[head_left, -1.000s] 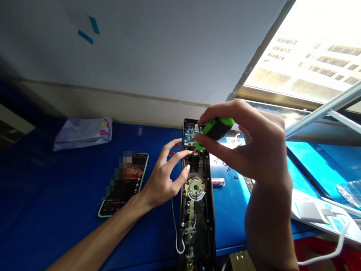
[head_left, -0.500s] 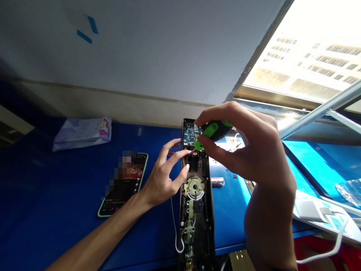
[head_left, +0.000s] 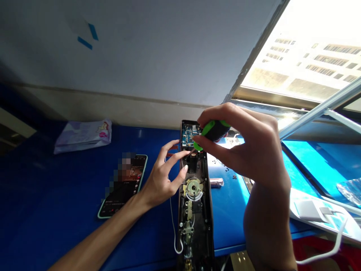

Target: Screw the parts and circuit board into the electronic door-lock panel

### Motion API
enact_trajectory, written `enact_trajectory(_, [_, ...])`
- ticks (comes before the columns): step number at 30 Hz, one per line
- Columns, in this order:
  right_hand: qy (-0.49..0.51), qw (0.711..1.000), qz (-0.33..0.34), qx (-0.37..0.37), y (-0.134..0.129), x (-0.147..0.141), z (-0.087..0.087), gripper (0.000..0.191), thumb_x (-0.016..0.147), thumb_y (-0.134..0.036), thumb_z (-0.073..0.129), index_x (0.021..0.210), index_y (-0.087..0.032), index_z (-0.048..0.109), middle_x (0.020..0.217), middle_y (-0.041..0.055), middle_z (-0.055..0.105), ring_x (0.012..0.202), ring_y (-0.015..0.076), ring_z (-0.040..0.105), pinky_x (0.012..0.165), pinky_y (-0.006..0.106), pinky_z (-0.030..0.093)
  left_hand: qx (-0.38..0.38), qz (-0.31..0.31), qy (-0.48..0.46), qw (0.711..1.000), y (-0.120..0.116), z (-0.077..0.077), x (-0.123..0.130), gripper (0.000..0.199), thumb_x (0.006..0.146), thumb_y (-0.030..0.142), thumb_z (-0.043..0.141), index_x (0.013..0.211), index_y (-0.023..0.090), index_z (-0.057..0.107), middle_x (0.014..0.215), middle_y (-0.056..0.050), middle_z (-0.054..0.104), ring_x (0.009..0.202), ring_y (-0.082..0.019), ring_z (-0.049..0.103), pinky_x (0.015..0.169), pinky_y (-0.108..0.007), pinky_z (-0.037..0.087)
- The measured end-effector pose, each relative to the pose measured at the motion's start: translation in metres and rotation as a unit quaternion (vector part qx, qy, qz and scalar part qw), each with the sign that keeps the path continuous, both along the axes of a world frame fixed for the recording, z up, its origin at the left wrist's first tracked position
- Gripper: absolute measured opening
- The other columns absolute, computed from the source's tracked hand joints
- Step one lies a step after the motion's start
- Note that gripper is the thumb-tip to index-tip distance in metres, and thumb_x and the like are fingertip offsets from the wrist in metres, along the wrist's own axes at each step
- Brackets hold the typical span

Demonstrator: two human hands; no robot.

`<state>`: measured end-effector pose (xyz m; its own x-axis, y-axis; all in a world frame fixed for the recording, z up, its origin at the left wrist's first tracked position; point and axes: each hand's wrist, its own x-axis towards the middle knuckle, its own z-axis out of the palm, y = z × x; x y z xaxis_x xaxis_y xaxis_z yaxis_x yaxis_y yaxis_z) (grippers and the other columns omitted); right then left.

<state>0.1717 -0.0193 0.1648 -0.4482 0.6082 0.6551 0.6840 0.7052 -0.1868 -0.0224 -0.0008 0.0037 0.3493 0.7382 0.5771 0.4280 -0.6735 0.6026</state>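
Observation:
A long black housing point(head_left: 209, 210), which looks like an opened electronic door lock, lies lengthwise on the blue table. Inside it are a blue circuit board point(head_left: 186, 136) at the far end and a round metal part point(head_left: 194, 188) near the middle. My right hand point(head_left: 248, 150) grips a green and black screwdriver point(head_left: 216, 130), tilted with its shaft down to the left. The shaft's tip is hidden by my left index fingertip, just below the board. My left hand point(head_left: 166, 175) has its fingers spread over the housing's left edge, the index fingertip beside the shaft.
A phone point(head_left: 124, 195) in a pale green case lies left of my left hand. Behind it is a purple and white packet point(head_left: 83, 136). Small screws point(head_left: 234, 177) and a wrapped cylinder point(head_left: 216, 183) lie right of the housing. A white cable point(head_left: 337, 244) hangs at the right.
The screwdriver's handle has turned slightly in my right hand, and the thumb and fingers have shifted on it. My left hand keeps nearly the same pose. The view has moved a little.

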Motion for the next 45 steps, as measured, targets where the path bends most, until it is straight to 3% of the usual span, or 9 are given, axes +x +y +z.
enact_trajectory(14, [0.021, 0.999, 0.045, 0.016, 0.004, 0.002, -0.003, 0.017, 0.094, -0.014, 0.067, 0.109, -0.022, 0.067, 0.096, 0.0005, 0.073, 0.081, 0.0128, 0.068, 0.072, 0.030, 0.059, -0.007, -0.006, 0.001, 1.000, 0.000, 0.002, 0.000, 0.035, 0.098, 0.021, 0.061, 0.133, 0.025, 0.060, 0.154, -0.013, 0.044, 0.143, -0.031, 0.051, 0.118, -0.057, 0.048])
enact_trajectory(19, [0.010, 0.999, 0.041, -0.025, 0.001, 0.003, -0.001, 0.024, 0.094, -0.011, 0.063, 0.115, -0.024, 0.066, 0.104, 0.0023, 0.075, 0.085, 0.0140, 0.070, 0.075, 0.030, 0.061, -0.012, -0.009, -0.001, 1.000, -0.001, 0.003, -0.001, 0.035, 0.098, 0.022, 0.060, 0.133, 0.026, 0.061, 0.156, -0.013, 0.043, 0.143, -0.031, 0.051, 0.118, -0.055, 0.049])
enact_trajectory(24, [0.014, 0.999, -0.027, 0.017, 0.000, -0.003, -0.005, 0.004, 0.093, -0.024, 0.071, 0.092, -0.024, 0.067, 0.074, -0.0034, 0.065, 0.059, 0.0102, 0.053, 0.056, 0.028, 0.046, -0.035, -0.004, 0.000, 0.999, -0.001, 0.002, -0.001, 0.039, 0.099, 0.024, 0.059, 0.138, 0.026, 0.058, 0.159, -0.013, 0.044, 0.146, -0.031, 0.051, 0.120, -0.055, 0.047])
enact_trajectory(26, [0.006, 0.997, -0.069, 0.046, 0.000, -0.006, -0.008, 0.021, 0.094, -0.037, 0.074, 0.080, -0.023, 0.065, 0.065, -0.0038, 0.058, 0.055, 0.0102, 0.045, 0.052, 0.030, 0.038, -0.045, -0.004, -0.005, 0.999, 0.000, 0.002, -0.001, 0.044, 0.099, 0.025, 0.059, 0.143, 0.028, 0.054, 0.159, -0.011, 0.047, 0.146, -0.031, 0.051, 0.120, -0.055, 0.047])
enact_trajectory(33, [-0.009, 0.991, -0.119, 0.056, 0.005, -0.020, -0.017, 0.037, 0.097, -0.051, 0.067, 0.076, -0.021, 0.068, 0.063, -0.0032, 0.055, 0.056, 0.0089, 0.037, 0.056, 0.029, 0.032, -0.128, -0.030, -0.085, 0.988, 0.009, -0.005, -0.003, 0.048, 0.097, 0.032, 0.063, 0.143, 0.026, 0.055, 0.142, -0.010, 0.065, 0.128, -0.028, 0.065, 0.107, -0.048, 0.057])
enact_trajectory(39, [-0.025, 0.995, -0.096, 0.024, 0.014, -0.021, -0.022, 0.029, 0.098, -0.044, 0.069, 0.082, -0.019, 0.070, 0.067, -0.0024, 0.060, 0.058, 0.0085, 0.040, 0.058, 0.028, 0.035, -0.215, -0.038, -0.150, 0.964, 0.018, -0.018, -0.004, 0.059, 0.092, 0.034, 0.071, 0.147, 0.026, 0.048, 0.127, -0.010, 0.070, 0.117, -0.025, 0.070, 0.107, -0.046, 0.057])
enact_trajectory(45, [-0.019, 0.995, -0.089, 0.026, 0.017, -0.019, -0.021, 0.025, 0.096, -0.043, 0.071, 0.086, -0.021, 0.071, 0.069, -0.0029, 0.062, 0.059, 0.0088, 0.044, 0.060, 0.028, 0.036, -0.256, -0.062, -0.196, 0.945, 0.017, -0.016, 0.000, 0.059, 0.090, 0.028, 0.071, 0.144, 0.026, 0.047, 0.121, -0.009, 0.067, 0.100, -0.020, 0.071, 0.089, -0.036, 0.062])
